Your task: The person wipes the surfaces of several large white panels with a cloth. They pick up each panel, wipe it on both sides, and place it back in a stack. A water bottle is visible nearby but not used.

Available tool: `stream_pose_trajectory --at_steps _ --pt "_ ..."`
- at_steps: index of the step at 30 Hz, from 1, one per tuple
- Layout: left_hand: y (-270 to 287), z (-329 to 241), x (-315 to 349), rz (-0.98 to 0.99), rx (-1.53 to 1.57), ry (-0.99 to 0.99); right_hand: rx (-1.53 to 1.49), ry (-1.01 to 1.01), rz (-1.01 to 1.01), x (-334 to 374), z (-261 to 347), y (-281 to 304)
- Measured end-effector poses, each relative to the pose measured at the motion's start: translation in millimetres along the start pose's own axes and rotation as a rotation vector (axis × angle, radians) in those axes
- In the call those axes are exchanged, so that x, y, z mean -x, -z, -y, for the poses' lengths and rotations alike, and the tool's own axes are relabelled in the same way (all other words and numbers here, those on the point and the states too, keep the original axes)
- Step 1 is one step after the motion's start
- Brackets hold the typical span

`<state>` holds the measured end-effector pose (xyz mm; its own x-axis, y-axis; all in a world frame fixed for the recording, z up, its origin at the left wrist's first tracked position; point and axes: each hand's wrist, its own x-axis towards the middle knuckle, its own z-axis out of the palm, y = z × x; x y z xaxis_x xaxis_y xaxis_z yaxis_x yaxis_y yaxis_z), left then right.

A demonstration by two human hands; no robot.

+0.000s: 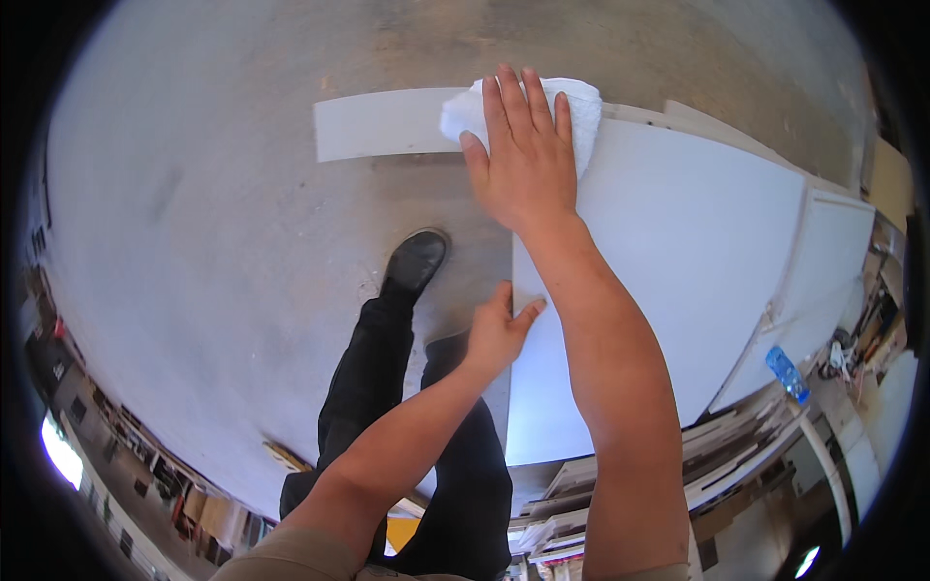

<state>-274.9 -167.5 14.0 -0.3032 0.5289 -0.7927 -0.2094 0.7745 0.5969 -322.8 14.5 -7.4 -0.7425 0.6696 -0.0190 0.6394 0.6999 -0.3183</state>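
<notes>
A large flat white panel (668, 242) stretches out in front of me to the right. My right hand (523, 160) lies flat with spread fingers on a white cloth (585, 107) at the panel's far left corner. The cloth also covers the near end of a narrow pale strip (383, 126) that extends left from there. At the panel's left edge is my left hand (499, 329), its thumb on the top face and the other fingers at the edge, partly hidden.
A second white panel (823, 271) adjoins on the right, with a blue clear bottle (787, 373) close by. Stacked boards (736, 450) lie at the lower right. My dark shoe (418, 259) stands on the grey concrete floor (203, 252). Clutter lines the lower left rim.
</notes>
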Motion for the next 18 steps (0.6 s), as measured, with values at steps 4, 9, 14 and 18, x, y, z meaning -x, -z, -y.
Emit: stream_pose_trajectory --at_steps 4,9,14,18 --pt "-11.9 26.8 -8.6 -0.058 0.090 -0.091 0.002 -0.134 -0.010 12.3 -27.6 16.5" --pt "-14.3 35.5 -10.5 -0.037 0.154 -0.051 0.145 -0.301 -0.002 68.1 -80.8 27.0" --pt "-10.1 30.2 -9.6 -0.013 0.192 -0.047 0.247 -0.531 -0.149 112.9 -184.5 31.8" --pt "-15.4 33.9 -8.9 0.015 0.166 -0.099 0.252 -0.647 -0.257 90.5 -209.3 32.4"
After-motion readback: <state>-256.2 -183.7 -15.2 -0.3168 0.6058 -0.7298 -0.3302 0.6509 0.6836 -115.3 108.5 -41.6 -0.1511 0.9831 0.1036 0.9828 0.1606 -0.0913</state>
